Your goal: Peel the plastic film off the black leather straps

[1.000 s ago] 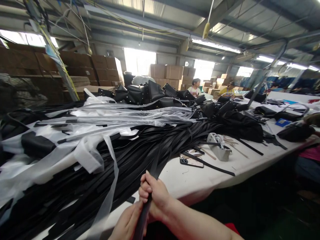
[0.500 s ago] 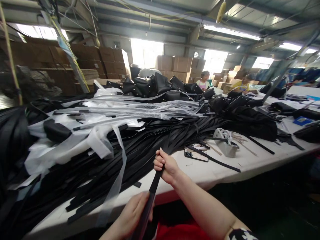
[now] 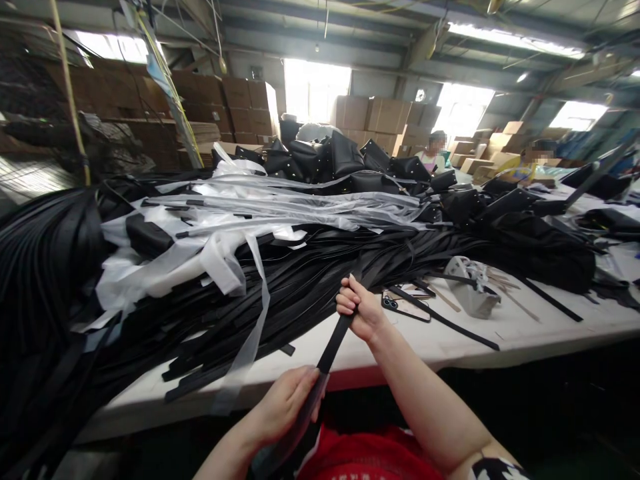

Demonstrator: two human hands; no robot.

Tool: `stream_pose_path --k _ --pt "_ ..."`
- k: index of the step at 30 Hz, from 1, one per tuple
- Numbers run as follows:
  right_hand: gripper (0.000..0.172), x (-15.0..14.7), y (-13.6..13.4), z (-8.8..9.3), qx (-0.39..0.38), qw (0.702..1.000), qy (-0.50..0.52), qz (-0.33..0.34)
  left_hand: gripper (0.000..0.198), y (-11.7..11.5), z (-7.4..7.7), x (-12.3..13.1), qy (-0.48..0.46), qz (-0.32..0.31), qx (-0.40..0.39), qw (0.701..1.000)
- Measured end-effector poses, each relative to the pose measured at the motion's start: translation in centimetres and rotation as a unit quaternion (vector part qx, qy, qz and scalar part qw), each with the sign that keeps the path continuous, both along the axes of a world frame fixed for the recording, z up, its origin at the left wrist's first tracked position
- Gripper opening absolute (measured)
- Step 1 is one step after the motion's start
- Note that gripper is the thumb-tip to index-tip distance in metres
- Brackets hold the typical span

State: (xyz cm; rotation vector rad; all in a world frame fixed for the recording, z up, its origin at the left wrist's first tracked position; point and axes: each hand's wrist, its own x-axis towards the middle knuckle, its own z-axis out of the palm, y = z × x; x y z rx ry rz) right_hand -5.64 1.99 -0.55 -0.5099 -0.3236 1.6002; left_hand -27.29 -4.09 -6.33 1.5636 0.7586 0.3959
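A flat black strap runs slanting between my two hands at the near edge of the table. My right hand is closed round its upper part, thumb pointing up. Lower down, my left hand grips the strap, which looks covered there by a clear plastic sleeve. Some of my left fingers are hidden behind it. Just beyond my hands lies a large heap of black straps, with a loose strip of clear film hanging from it over the edge.
White and clear plastic sleeves lie across the heap, with black studded leather pieces behind. To the right on the table are a phone and a grey plastic container. Two people sit farther back, near cardboard boxes.
The view has shifted, so the table and heap appear farther right and slightly higher. Both hands keep their grip on the strap, with little change between them.
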Motion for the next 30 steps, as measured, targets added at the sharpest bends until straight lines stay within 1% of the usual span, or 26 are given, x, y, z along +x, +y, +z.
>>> stream_pose_path --k 4,7,10,13,17,19,22,24,27,29,30 --pt "0.025 -2.9 -1.2 -0.8 0.023 0.999 -0.022 0.023 0.059 1.0 0.7 0.5 -0.023 0.020 0.009 1.000" --pt "0.029 -5.2 -2.3 -1.4 0.022 0.998 -0.037 0.044 0.062 1.7 1.4 1.2 -0.040 0.037 0.019 0.998" --pt "0.032 -6.0 -2.7 -1.4 0.012 0.997 -0.058 0.051 0.063 2.0 1.7 1.5 -0.058 0.045 0.010 0.997" --pt "0.030 -5.0 -2.2 -0.8 0.013 0.997 -0.067 0.027 0.062 1.8 1.6 1.0 -0.055 0.028 -0.021 0.998" --pt "0.026 -2.1 -0.9 0.6 0.027 0.997 -0.065 -0.018 0.063 0.9 1.0 -0.2 -0.020 -0.014 -0.063 0.998" --pt "0.026 -0.8 -0.3 1.1 0.012 0.997 -0.059 -0.038 0.062 0.5 0.9 -0.8 -0.007 -0.025 -0.085 0.996" --pt "0.027 0.6 0.5 1.3 -0.040 0.996 -0.054 -0.061 0.062 -0.1 0.8 -1.3 0.003 -0.026 -0.105 0.994" --pt "0.028 1.2 1.0 1.1 -0.070 0.993 -0.053 -0.072 0.062 -0.3 0.8 -1.6 0.007 -0.023 -0.115 0.993" --pt "0.029 1.9 1.6 0.4 -0.086 0.991 -0.055 -0.086 0.061 -0.6 0.6 -1.7 0.010 -0.010 -0.135 0.991" --pt "0.035 2.1 1.5 -0.1 -0.091 0.989 -0.095 -0.074 0.060 -0.8 0.3 -1.7 0.000 0.027 -0.146 0.989" --pt "0.041 2.1 1.3 -0.4 -0.093 0.985 -0.134 -0.054 0.059 -0.8 0.2 -1.7 -0.012 0.055 -0.151 0.987"
